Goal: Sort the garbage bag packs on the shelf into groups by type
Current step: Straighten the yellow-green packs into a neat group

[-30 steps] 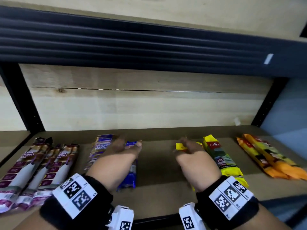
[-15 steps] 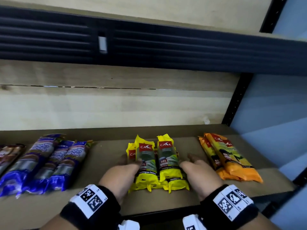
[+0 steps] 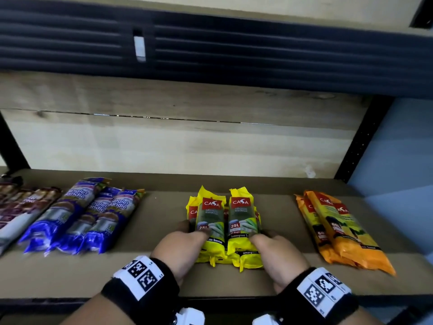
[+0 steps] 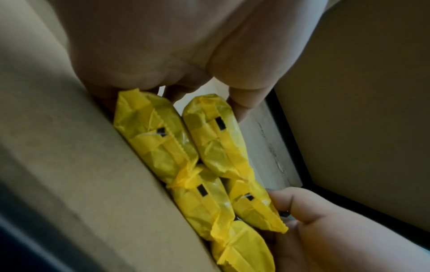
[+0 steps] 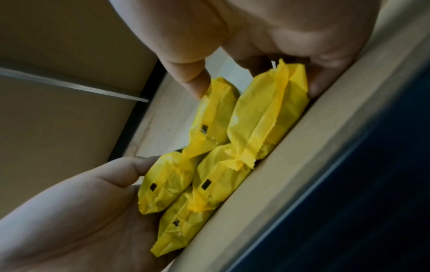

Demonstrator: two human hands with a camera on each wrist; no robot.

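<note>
While the brown shelf point(image 3: 164, 231) ran under a pale wooden back wall point(image 3: 164, 146) and a dark ribbed beam point(image 3: 234, 57), four groups of packs lay on it: maroon packs point(image 3: 21, 207) at the left edge, blue packs point(image 3: 79, 216) beside them, yellow packs point(image 3: 225, 224) near the front edge at the middle, orange packs point(image 3: 337, 228) toward the right edge. The left hand point(image 3: 180, 252) and right hand point(image 3: 278, 256) flanked the yellow packs, fingers curled against the stack's two sides, grasping it. Only the wrist views showed the stack's crimped ends point(image 4: 202, 184), two layers deep, with each thumb point(image 5: 130, 171) on top.
</note>
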